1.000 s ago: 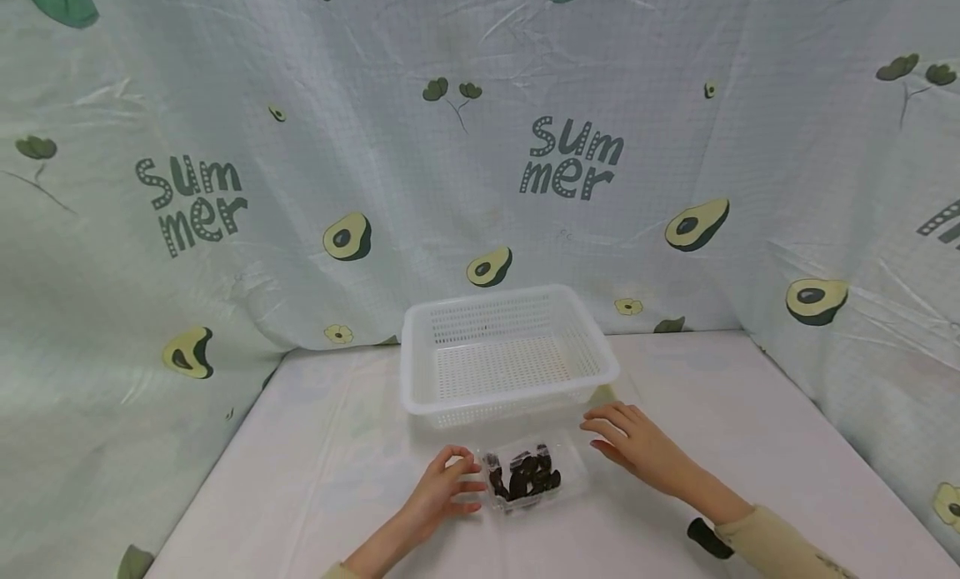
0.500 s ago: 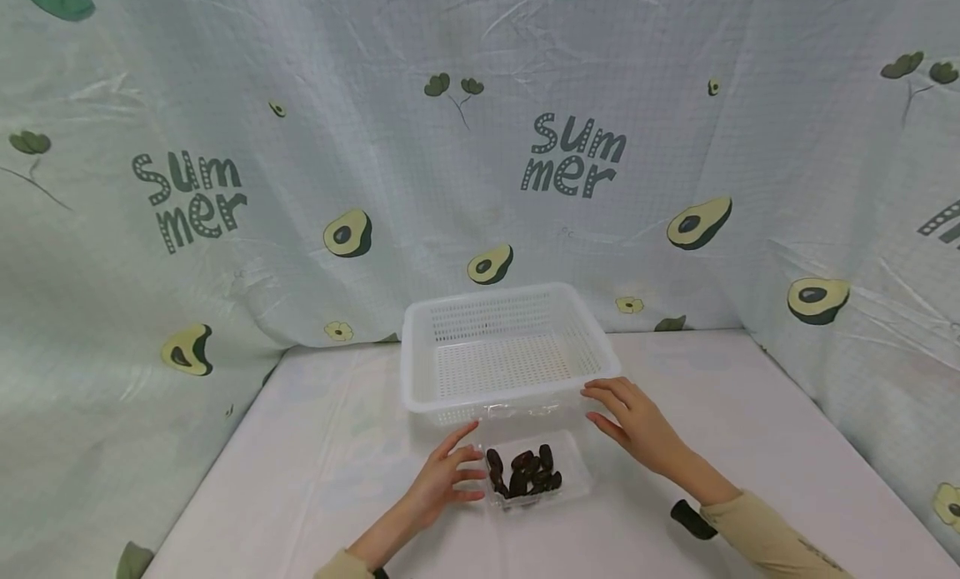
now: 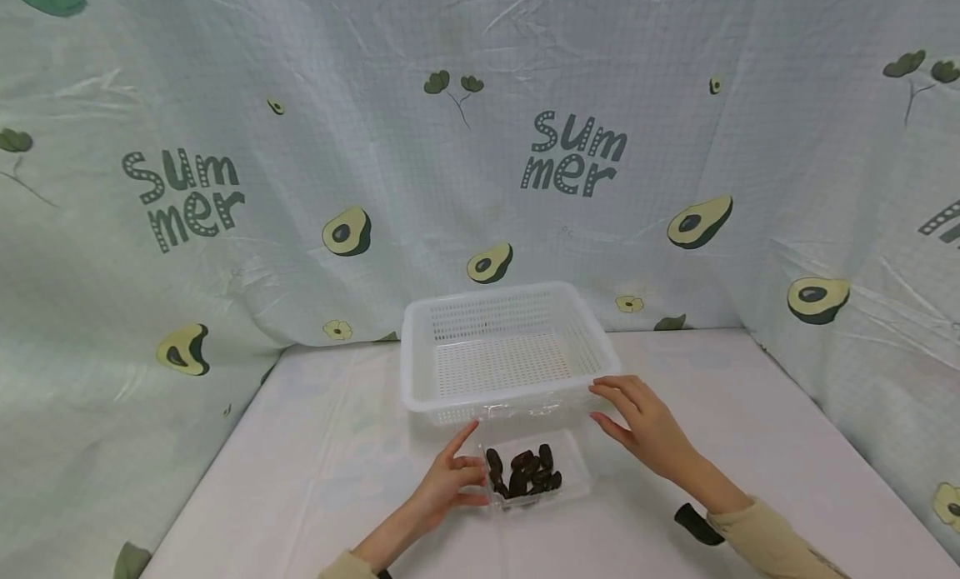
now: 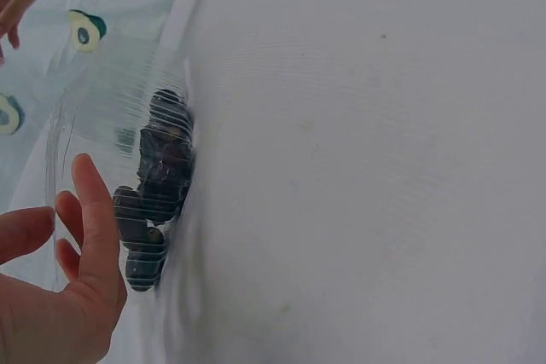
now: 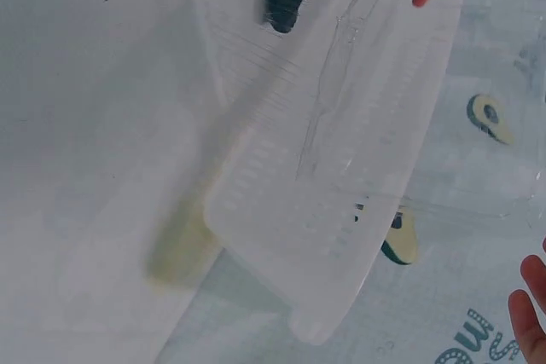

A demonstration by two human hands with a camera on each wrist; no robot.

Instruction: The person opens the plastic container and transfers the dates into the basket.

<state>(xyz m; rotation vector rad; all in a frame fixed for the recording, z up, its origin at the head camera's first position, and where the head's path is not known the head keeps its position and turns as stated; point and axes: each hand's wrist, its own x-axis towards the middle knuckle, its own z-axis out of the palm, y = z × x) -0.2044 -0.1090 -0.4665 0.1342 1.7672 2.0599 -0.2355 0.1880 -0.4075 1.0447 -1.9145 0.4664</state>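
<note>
A clear plastic box [image 3: 576, 471] stands on the table with its lid [image 3: 525, 410] swung up at the back. Dark brown oblong fruits that look like dates [image 3: 519, 479] lie inside, mostly toward the left; through the wall they show dark in the left wrist view. My left hand [image 3: 444, 485] is at the box's left side, index finger stretched toward the raised lid and the other fingertips right at the wall. Off the lid's right edge, my right hand [image 3: 651, 425] hovers with loosely bent fingers and nothing in its grasp. Its fingertips [image 5: 533, 279] show at the right wrist view's edge.
A white slotted plastic basket [image 3: 495, 396] sits directly behind the box, its front overlapped by the lid in the head view. A patterned plastic curtain [image 3: 420, 171] hangs at the back and both sides of the white-covered table [image 3: 337, 462].
The lid, lying over the dates a second ago, now stands raised at the back. My right hand has moved up and slightly right; my left index finger has straightened toward the lid.
</note>
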